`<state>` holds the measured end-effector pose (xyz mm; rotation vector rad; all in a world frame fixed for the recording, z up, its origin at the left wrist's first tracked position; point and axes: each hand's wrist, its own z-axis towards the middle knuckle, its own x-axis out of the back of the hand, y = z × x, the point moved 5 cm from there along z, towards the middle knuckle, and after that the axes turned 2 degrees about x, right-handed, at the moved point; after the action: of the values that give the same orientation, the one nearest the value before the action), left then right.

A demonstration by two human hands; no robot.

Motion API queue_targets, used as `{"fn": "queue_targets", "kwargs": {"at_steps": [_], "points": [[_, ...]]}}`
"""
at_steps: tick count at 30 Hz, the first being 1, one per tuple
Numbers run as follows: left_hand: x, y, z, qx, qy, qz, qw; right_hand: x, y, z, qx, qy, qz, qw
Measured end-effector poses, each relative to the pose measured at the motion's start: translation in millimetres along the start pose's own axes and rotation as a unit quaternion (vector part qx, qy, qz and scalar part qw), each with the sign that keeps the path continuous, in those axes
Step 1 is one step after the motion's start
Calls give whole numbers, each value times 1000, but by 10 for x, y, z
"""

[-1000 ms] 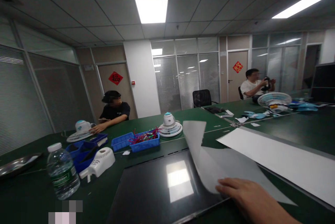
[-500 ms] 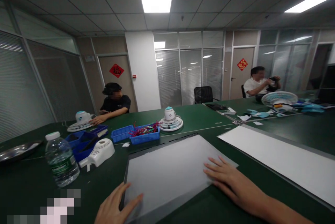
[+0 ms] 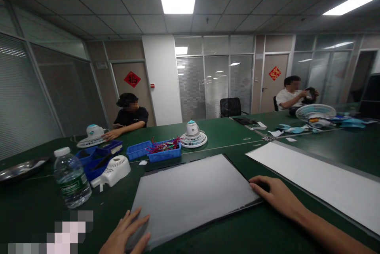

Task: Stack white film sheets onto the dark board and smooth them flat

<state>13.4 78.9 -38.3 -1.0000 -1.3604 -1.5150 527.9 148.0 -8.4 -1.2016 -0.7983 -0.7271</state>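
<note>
In front of me a translucent white sheet [image 3: 190,198] lies over a flat panel whose black edge [image 3: 237,167] shows around it. My left hand [image 3: 124,232] rests on the sheet's near left corner, palm down with fingers spread. At the panel's right corner, my right hand [image 3: 277,194] has thumb and forefinger drawn together on the edge. Its other fingers are largely hidden.
A water bottle [image 3: 72,179], a white plastic housing [image 3: 114,171] and blue trays [image 3: 164,154] of wires stand left and ahead. A fan head [image 3: 193,137] sits beyond. Another white panel [image 3: 320,179] lies to the right. Two people sit across the table.
My right hand moved right, off the sheet's surface to the panel's right edge. The sheet has shifted left and covers the panel more squarely. My left hand slid slightly left.
</note>
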Motion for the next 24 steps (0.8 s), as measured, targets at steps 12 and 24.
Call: {"fn": "queue_targets", "kwargs": {"at_steps": [12, 24], "points": [[244, -13, 57, 44, 48, 9, 998, -224, -108, -113, 29, -32, -35, 998], [314, -7, 12, 52, 58, 37, 996, -58, -181, -106, 45, 10, -56, 997]]}}
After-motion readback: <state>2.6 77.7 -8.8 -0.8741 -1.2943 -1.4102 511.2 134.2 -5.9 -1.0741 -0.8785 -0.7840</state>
